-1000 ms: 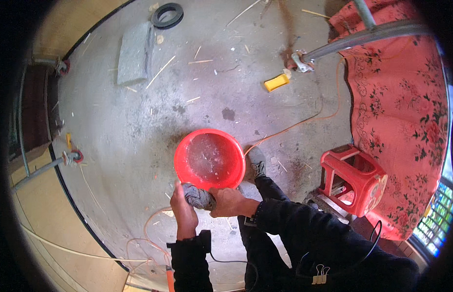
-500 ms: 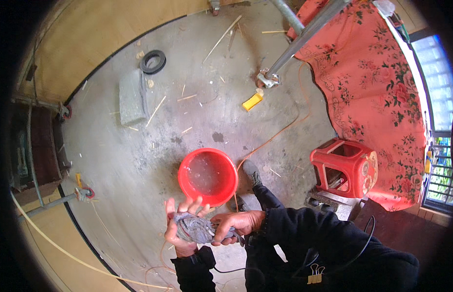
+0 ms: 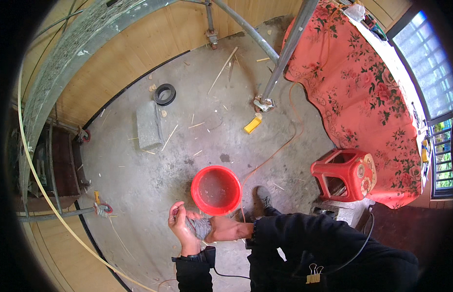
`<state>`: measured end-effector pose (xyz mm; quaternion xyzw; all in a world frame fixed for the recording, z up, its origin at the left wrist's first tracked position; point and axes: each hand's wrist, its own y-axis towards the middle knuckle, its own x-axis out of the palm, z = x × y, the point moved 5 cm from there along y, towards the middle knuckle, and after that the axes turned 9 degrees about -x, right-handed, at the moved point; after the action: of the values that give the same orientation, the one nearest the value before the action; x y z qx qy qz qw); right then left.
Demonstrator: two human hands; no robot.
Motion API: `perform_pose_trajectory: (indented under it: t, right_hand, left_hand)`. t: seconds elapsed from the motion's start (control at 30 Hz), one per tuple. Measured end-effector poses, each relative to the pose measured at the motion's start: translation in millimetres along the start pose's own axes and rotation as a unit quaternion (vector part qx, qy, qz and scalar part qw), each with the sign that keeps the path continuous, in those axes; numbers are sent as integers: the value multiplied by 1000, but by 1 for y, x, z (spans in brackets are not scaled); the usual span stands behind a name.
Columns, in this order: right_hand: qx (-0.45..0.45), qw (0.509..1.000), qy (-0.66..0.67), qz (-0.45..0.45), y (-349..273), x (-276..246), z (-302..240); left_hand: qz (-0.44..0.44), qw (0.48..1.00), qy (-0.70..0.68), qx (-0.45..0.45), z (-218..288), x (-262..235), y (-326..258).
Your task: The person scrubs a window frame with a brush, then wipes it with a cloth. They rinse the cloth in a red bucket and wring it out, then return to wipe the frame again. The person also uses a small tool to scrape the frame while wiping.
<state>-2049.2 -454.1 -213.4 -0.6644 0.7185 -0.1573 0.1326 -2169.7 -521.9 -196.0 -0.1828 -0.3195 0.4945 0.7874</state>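
Both hands, left hand (image 3: pixel 180 225) and right hand (image 3: pixel 217 228), close around a grey rag (image 3: pixel 200 227), just near of the red bucket (image 3: pixel 216 190) on the floor. I judge wringing; next, firm twisting over the bucket.

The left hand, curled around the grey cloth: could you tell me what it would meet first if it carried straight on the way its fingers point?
Probably the red bucket. The left hand points its fingers up and rightward over the grey cloth, toward the bucket's near rim; depth is unclear from above.
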Motion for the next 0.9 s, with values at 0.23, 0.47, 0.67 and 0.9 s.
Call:
perform_pose_trajectory:
  t: [0.23,0.47,0.67,0.9]
  right_hand:
    - [-12,991,-122,60,13,10,13]
    - [-18,966,-242,95,13,13,-2]
    - [-90,957,-234,143,-3,26,-9]
    - [-32,960,-167,223,-71,8,-2]
  left_hand:
    - [148,985,82,34,-16,-25,14]
    - [211,974,68,51,-16,-38,16]
    - [154,983,90,36,-7,-37,-7]
    - [-25,984,167,-52,-49,-8,-72]
